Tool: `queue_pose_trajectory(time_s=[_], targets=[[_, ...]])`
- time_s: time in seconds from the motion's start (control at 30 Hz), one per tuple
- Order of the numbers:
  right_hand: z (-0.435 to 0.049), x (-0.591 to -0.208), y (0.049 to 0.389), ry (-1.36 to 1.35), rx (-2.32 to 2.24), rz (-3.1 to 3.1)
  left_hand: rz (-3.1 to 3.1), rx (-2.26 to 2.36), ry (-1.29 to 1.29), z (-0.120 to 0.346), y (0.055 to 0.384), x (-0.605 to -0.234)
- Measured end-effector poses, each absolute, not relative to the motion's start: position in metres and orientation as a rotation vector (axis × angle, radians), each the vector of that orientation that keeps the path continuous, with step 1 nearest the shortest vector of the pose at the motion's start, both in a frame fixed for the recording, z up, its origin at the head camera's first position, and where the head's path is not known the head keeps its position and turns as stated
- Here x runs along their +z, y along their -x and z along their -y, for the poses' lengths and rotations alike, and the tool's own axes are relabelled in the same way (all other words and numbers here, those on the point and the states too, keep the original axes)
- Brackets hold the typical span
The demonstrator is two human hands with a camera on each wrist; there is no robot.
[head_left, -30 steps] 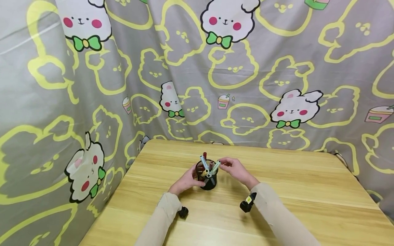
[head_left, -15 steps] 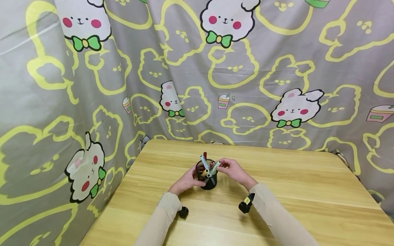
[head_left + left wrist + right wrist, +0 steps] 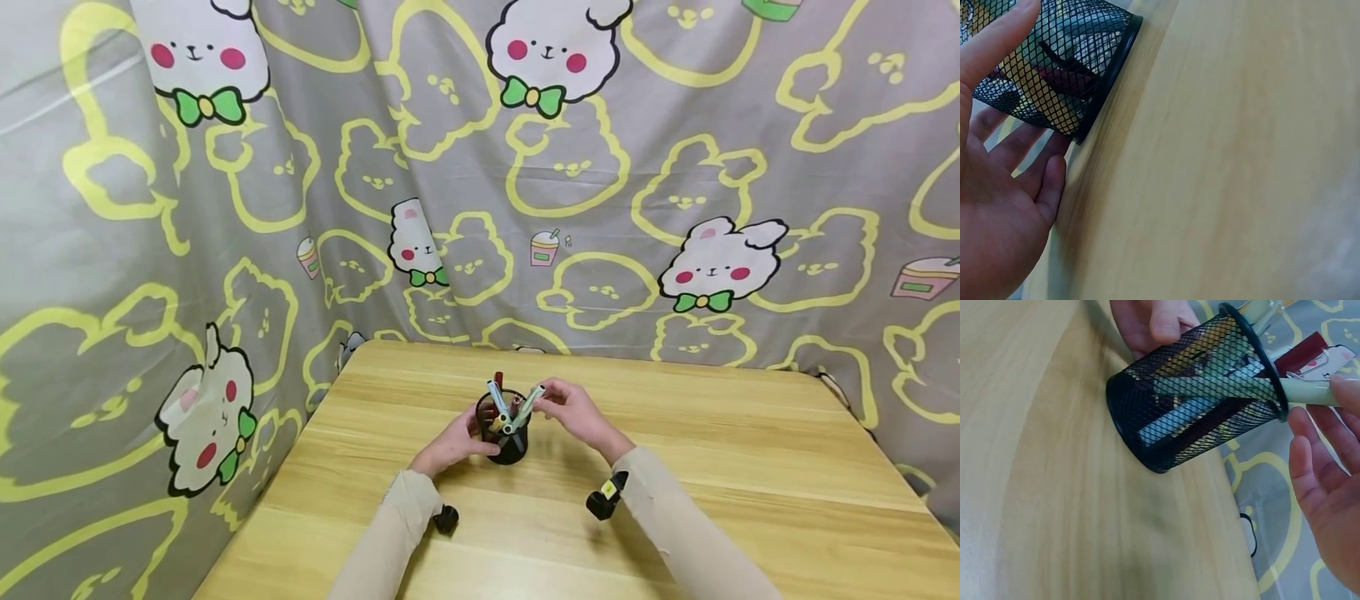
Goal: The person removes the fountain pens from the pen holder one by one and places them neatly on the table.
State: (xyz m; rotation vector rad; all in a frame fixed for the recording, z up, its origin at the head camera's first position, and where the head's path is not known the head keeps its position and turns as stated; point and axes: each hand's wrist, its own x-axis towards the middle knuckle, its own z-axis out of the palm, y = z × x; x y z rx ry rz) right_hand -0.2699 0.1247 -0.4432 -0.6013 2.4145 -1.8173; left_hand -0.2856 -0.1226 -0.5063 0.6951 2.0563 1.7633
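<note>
A black mesh pen holder [image 3: 512,452] stands on the wooden table, filled with several pens. My left hand [image 3: 453,440] grips it from the left, its thumb in front and fingers behind the mesh. A light green pen [image 3: 1310,392] leans out over the right rim, and my right hand [image 3: 573,412] pinches its upper end between thumb and fingers. Through the mesh in the right wrist view, the lower part of this pen shows inside the holder. A light blue pen [image 3: 497,395] and a dark red pen [image 3: 1300,354] stick out beside it.
The wooden table [image 3: 712,467] extends around both hands. A grey curtain [image 3: 465,183] with cartoon rabbits hangs behind the table and along its left side. Small black cameras hang at both wrists, the right one [image 3: 602,502] close over the tabletop.
My right hand first came left to the light green pen, then moved slightly up and right, and the pen's top went with it. My left hand and the holder stayed in place.
</note>
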Motion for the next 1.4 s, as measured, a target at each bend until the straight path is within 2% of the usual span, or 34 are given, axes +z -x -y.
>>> queue_pose_trajectory(time_s=[0.4, 0.77, 1.4], targets=[[-0.136, -0.454, 0.287, 0.602, -2.021, -2.297, -2.079, 1.75, -0.674, 0.123, 0.285, -0.506], [-0.146, -0.441, 0.287, 0.63, -2.143, -2.324, -2.07, 1.742, -0.669, 0.122, 0.284, -0.504], [-0.169, -0.424, 0.288, 0.455, -2.473, -2.185, -2.054, 1.761, -0.658, 0.122, 0.284, -0.506]])
